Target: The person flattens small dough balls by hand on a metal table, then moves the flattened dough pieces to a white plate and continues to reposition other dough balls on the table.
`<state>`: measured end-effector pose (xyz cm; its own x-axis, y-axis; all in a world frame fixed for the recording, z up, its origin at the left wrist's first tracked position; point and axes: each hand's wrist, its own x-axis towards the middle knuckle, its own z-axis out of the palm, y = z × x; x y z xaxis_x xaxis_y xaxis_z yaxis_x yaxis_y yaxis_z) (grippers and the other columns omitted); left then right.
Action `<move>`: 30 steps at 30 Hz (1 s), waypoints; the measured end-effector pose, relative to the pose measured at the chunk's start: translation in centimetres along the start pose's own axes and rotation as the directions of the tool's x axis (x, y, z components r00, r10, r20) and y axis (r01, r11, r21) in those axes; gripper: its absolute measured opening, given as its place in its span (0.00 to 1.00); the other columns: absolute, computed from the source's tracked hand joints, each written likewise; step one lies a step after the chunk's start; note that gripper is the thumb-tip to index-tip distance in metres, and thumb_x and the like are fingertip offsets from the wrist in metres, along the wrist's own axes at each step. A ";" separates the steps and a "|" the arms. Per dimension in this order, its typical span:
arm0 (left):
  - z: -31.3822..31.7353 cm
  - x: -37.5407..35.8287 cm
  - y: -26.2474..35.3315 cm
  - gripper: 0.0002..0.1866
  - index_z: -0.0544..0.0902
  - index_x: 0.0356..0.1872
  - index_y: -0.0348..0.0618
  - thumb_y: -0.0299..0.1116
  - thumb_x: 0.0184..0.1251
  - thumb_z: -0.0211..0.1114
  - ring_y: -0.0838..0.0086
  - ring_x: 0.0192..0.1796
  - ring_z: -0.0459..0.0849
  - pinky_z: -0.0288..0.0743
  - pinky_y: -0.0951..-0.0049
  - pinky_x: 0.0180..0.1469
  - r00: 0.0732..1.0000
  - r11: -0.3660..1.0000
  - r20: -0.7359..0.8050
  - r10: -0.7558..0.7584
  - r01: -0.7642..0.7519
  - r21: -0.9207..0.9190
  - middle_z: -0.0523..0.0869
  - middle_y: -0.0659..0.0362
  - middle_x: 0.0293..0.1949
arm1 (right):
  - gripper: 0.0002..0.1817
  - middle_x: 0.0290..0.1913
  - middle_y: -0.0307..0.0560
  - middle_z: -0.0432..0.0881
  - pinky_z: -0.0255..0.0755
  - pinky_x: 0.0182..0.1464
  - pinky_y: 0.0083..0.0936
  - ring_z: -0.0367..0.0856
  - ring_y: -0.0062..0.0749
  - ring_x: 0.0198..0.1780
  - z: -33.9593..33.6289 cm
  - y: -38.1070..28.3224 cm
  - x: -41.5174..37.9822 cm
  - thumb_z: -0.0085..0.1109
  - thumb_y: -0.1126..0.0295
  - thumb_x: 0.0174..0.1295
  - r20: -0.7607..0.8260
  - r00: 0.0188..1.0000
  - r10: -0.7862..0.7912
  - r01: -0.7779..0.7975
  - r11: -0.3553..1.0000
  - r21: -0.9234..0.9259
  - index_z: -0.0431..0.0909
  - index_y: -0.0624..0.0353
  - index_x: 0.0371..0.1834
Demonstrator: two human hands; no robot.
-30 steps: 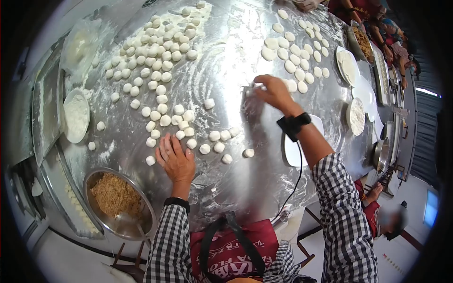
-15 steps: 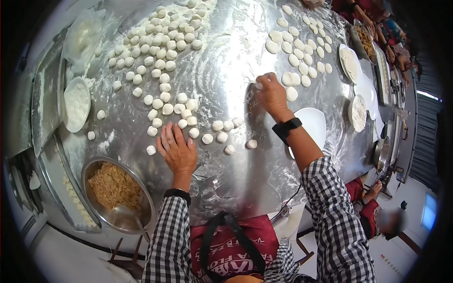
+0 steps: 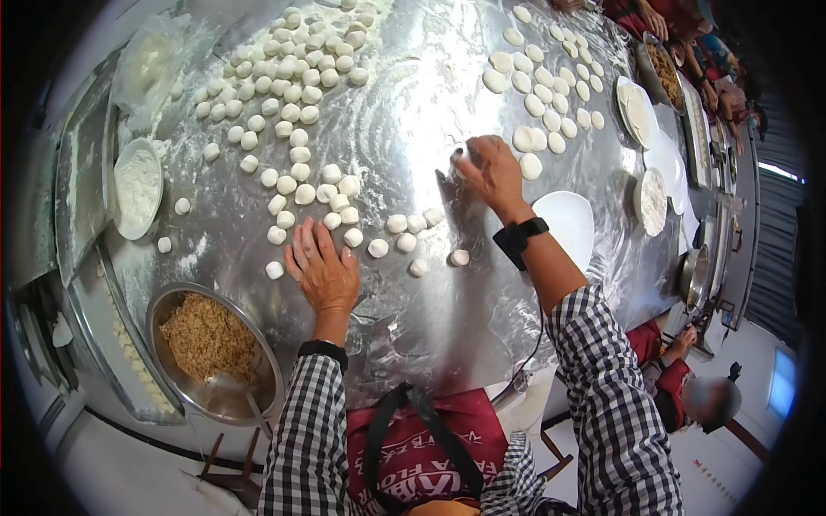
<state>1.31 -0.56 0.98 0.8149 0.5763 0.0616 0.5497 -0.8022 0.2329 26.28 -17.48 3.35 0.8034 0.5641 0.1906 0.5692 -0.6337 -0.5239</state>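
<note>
My left hand [image 3: 322, 271] lies on the steel table with its fingers spread, holding nothing, close to several small white dough pieces [image 3: 333, 221]. Curled fingers and a bent thumb shape my right hand [image 3: 495, 178], low over the floured middle of the table. A small pale patch shows at its fingertips, too blurred to name. Between the hands are loose dough pieces [image 3: 406, 243]. Flattened dough rounds [image 3: 531, 165] lie just right of my right hand, with more spread beyond it. A large group of dough pieces [image 3: 297, 73] covers the far left.
A steel bowl of brown filling [image 3: 268, 391] stands at the near left, with a spoon in it. Bowls of flour [image 3: 157, 202] [image 3: 641, 206] sit on both sides. A white plate [image 3: 578, 225] lies beside my right forearm. Other people work along the right side.
My right hand has shifted slightly left, its fingers still curled. The left hand stays almost in place. The dough pieces look unmoved apart from a small shift of the view.
</note>
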 end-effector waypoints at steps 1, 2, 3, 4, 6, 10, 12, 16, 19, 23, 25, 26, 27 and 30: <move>0.0 0.0 0.0 0.30 0.64 0.65 0.41 0.38 0.62 0.58 0.55 0.71 0.58 0.46 0.47 0.71 1.000 1.000 0.001 -0.002 0.002 -0.002 0.61 0.53 0.69 | 0.10 0.37 0.48 0.77 0.70 0.41 0.41 0.76 0.48 0.41 0.6 0.7 0.8 0.59 0.61 0.59 -0.011 1.000 0.002 -0.002 0.999 0.033 0.79 0.51 0.40; -0.1 0.0 0.1 0.30 0.64 0.65 0.41 0.37 0.62 0.58 0.55 0.72 0.58 0.46 0.47 0.71 1.000 1.000 0.002 -0.002 0.002 -0.004 0.61 0.53 0.69 | 0.11 0.38 0.48 0.77 0.70 0.42 0.41 0.76 0.48 0.42 1.5 1.3 2.1 0.58 0.60 0.59 -0.023 1.000 0.005 -0.004 0.998 0.065 0.79 0.51 0.41; 0.0 -0.1 0.1 0.30 0.64 0.65 0.40 0.37 0.62 0.58 0.55 0.72 0.57 0.46 0.47 0.71 1.000 1.000 0.004 -0.003 0.003 -0.007 0.61 0.53 0.69 | 0.11 0.39 0.48 0.77 0.69 0.44 0.42 0.76 0.48 0.43 1.8 1.3 2.9 0.57 0.59 0.60 -0.034 0.999 0.009 -0.006 0.995 0.097 0.79 0.51 0.41; -0.1 -0.1 0.1 0.30 0.64 0.65 0.40 0.37 0.61 0.59 0.55 0.72 0.57 0.46 0.47 0.71 1.000 1.000 0.004 -0.003 0.003 -0.011 0.61 0.53 0.69 | 0.12 0.43 0.48 0.76 0.68 0.45 0.43 0.74 0.49 0.45 2.4 1.1 3.2 0.56 0.59 0.61 -0.063 0.998 -0.012 0.012 1.000 -0.002 0.79 0.52 0.42; -0.1 0.1 0.1 0.31 0.64 0.65 0.41 0.37 0.60 0.60 0.55 0.71 0.57 0.46 0.47 0.71 1.000 1.000 0.008 -0.002 0.002 -0.008 0.61 0.53 0.69 | 0.13 0.50 0.48 0.74 0.67 0.47 0.46 0.72 0.50 0.50 4.0 -0.1 3.8 0.53 0.59 0.63 -0.113 0.992 -0.062 0.039 0.979 -0.199 0.78 0.52 0.44; -0.1 0.3 0.0 0.32 0.64 0.65 0.41 0.38 0.59 0.61 0.55 0.71 0.58 0.48 0.46 0.71 1.000 1.000 0.018 0.005 -0.005 0.004 0.62 0.53 0.68 | 0.25 0.67 0.56 0.61 0.52 0.63 0.57 0.58 0.60 0.67 5.4 -1.3 2.8 0.50 0.56 0.64 -0.032 0.999 0.000 -0.012 0.927 -0.374 0.66 0.48 0.63; -0.3 0.0 -0.1 0.32 0.64 0.65 0.41 0.37 0.60 0.60 0.55 0.71 0.58 0.47 0.46 0.71 1.000 1.000 0.030 0.004 -0.004 -0.002 0.62 0.52 0.68 | 0.30 0.71 0.58 0.57 0.46 0.68 0.57 0.53 0.61 0.71 5.5 -1.2 2.7 0.50 0.53 0.64 0.054 0.995 0.078 -0.052 0.925 -0.377 0.61 0.47 0.69; -0.3 0.4 0.1 0.30 0.63 0.65 0.39 0.36 0.62 0.57 0.53 0.72 0.57 0.46 0.46 0.70 1.000 1.000 0.021 0.011 -0.011 -0.016 0.62 0.51 0.69 | 0.32 0.72 0.58 0.56 0.44 0.69 0.57 0.53 0.61 0.71 5.6 -1.4 3.2 0.51 0.51 0.63 0.050 0.995 0.090 -0.062 0.914 -0.402 0.60 0.48 0.70; -0.2 0.3 -0.1 0.30 0.63 0.65 0.39 0.37 0.63 0.56 0.53 0.71 0.57 0.46 0.45 0.70 0.999 0.999 0.012 0.030 -0.030 -0.013 0.62 0.51 0.69 | 0.33 0.72 0.58 0.56 0.44 0.69 0.56 0.52 0.61 0.72 5.4 -1.5 3.1 0.52 0.51 0.62 0.059 0.994 0.095 -0.065 0.920 -0.386 0.60 0.47 0.69; -0.3 0.1 -0.1 0.29 0.63 0.65 0.39 0.37 0.64 0.56 0.52 0.71 0.58 0.46 0.45 0.70 0.999 0.999 0.019 0.034 -0.034 -0.006 0.62 0.50 0.68 | 0.33 0.72 0.57 0.57 0.43 0.69 0.57 0.52 0.61 0.71 5.5 -1.3 3.1 0.53 0.50 0.62 0.060 0.993 0.104 -0.074 0.922 -0.381 0.61 0.46 0.69; -0.4 0.5 0.0 0.30 0.63 0.65 0.40 0.37 0.63 0.57 0.52 0.71 0.58 0.47 0.44 0.70 0.999 0.999 0.008 0.037 -0.037 -0.009 0.62 0.50 0.68 | 0.31 0.71 0.56 0.58 0.45 0.68 0.56 0.53 0.58 0.71 5.5 -1.2 3.5 0.52 0.50 0.62 0.021 0.996 0.092 -0.076 0.917 -0.392 0.63 0.46 0.68; -0.4 0.4 0.0 0.30 0.63 0.65 0.40 0.38 0.63 0.58 0.53 0.71 0.58 0.48 0.44 0.70 0.999 0.999 0.018 0.038 -0.038 -0.006 0.62 0.51 0.68 | 0.29 0.71 0.56 0.59 0.47 0.68 0.54 0.54 0.55 0.71 5.6 -1.1 3.3 0.51 0.50 0.63 0.000 0.997 0.082 -0.075 0.913 -0.401 0.66 0.47 0.66; -0.6 0.2 -0.1 0.31 0.63 0.66 0.41 0.38 0.62 0.59 0.53 0.71 0.58 0.49 0.44 0.70 0.999 0.999 0.029 0.036 -0.036 0.000 0.62 0.51 0.68 | 0.27 0.70 0.55 0.60 0.49 0.67 0.53 0.55 0.53 0.71 5.7 -1.1 3.2 0.50 0.50 0.63 -0.020 0.997 0.071 -0.073 0.911 -0.406 0.68 0.47 0.65; -0.1 0.1 -0.1 0.31 0.62 0.66 0.41 0.39 0.63 0.58 0.54 0.71 0.58 0.49 0.45 0.70 1.000 0.999 0.002 0.031 -0.031 0.026 0.62 0.51 0.68 | 0.21 0.62 0.53 0.73 0.62 0.61 0.43 0.68 0.45 0.64 4.5 1.0 4.8 0.47 0.54 0.65 0.050 0.995 0.082 -0.070 0.978 -0.196 0.76 0.50 0.56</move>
<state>1.34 -0.36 1.09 0.8321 0.5505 0.0668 0.5285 -0.8237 0.2054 29.91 -13.10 0.01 0.8376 0.5360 0.1057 0.5343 -0.7634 -0.3629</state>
